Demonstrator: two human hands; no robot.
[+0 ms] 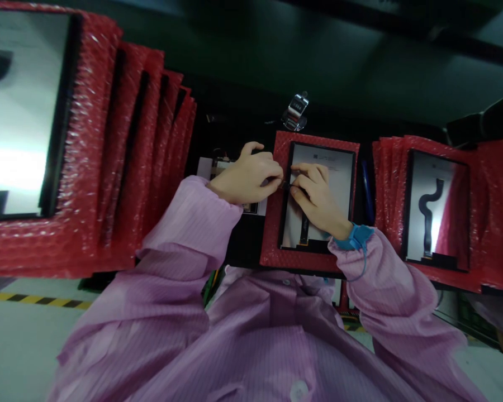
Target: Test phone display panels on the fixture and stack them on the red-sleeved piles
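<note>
An LCD panel (339, 167) lies back side up on a red bubble-wrap sheet (272, 245) in the middle of the bench. Its black flex cable (304, 230) rises from the lower edge and passes under my right hand (316, 198). At the panel's left edge, my left hand (251, 176) is closed, thumb and forefinger pinching a small dark piece that looks like the cable's end. The right thumb and fingertips close on the same spot from the other side, the palm over the panel. The fingers partly hide what they hold.
Red bubble-wrap sheets with panels (151, 145) stack high at the left. Another stack, with a panel (440, 212) on top, sits at the right. A metal stand-like object (297, 109) is behind the work, a blue pen-like tool (368, 192) beside it. Part of a device (251, 207) shows beneath my left wrist.
</note>
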